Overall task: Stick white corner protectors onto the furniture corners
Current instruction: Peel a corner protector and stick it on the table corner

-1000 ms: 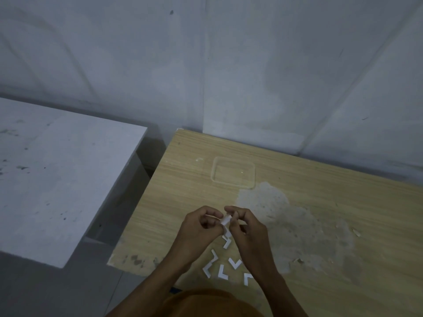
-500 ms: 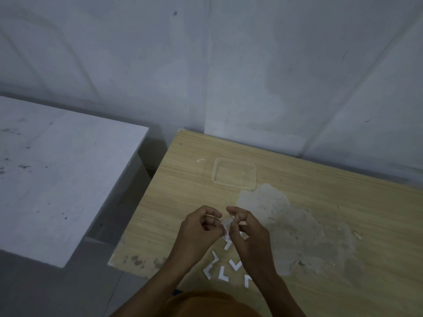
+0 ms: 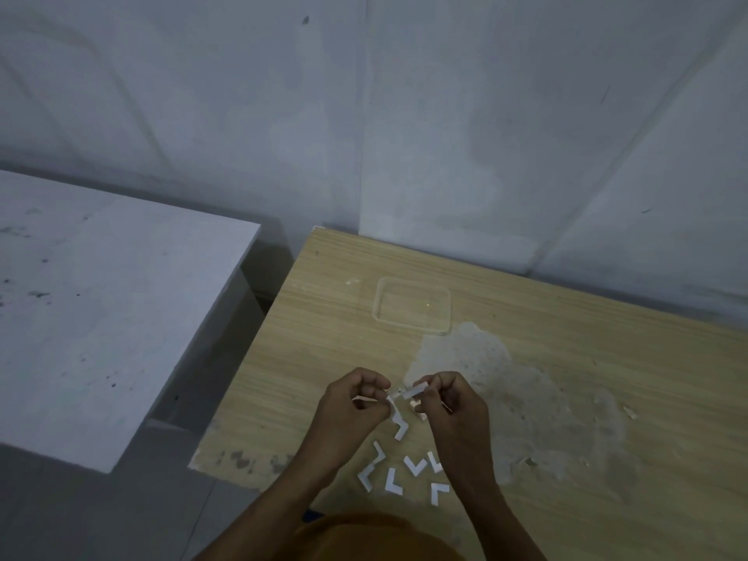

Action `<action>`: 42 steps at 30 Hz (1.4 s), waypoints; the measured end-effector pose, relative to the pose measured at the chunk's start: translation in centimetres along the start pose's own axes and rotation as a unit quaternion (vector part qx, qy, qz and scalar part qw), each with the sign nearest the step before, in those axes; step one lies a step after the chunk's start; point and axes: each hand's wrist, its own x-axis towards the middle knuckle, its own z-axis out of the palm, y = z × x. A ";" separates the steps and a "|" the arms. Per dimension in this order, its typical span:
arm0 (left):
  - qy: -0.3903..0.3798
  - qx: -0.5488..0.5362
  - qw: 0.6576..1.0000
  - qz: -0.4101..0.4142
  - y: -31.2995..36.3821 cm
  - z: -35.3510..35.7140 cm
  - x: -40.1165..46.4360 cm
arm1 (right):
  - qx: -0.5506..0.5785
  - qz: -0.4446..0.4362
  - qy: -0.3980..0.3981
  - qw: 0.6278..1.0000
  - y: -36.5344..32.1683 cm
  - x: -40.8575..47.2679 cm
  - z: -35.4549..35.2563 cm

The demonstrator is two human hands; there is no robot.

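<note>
Left hand (image 3: 351, 406) & right hand (image 3: 449, 402), fingers pinched, both grip one small white L-shaped corner protector (image 3: 411, 392) above the light wood-grain tabletop (image 3: 566, 358); spare white protectors (image 3: 415, 465) lie at 6 o'clock.

Both forearms extend forward and converge, the left hand (image 3: 352, 402) and right hand (image 3: 453, 402) held close together but apart, knuckles up, fingers curled inward, each thumb and forefinger closed in a pinching grip toward the other hand.

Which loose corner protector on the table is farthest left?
The corner protector at the cluster's lower left, by the left hand's wrist; the others lie to its right.
</note>
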 end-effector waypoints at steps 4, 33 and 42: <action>-0.011 -0.020 1.000 -0.020 -1.1 0.1 0.1 | 0.001 0.007 -0.003 1.000 1.2 -0.5 -0.4; 0.004 -0.026 1.000 -0.008 -2.5 0.6 0.1 | -0.031 0.035 -0.142 0.989 1.5 -1.4 -0.8; -0.097 -0.036 0.990 0.097 0.6 -0.4 -1.3 | 0.010 0.021 -0.143 0.989 -2.0 -1.2 -2.2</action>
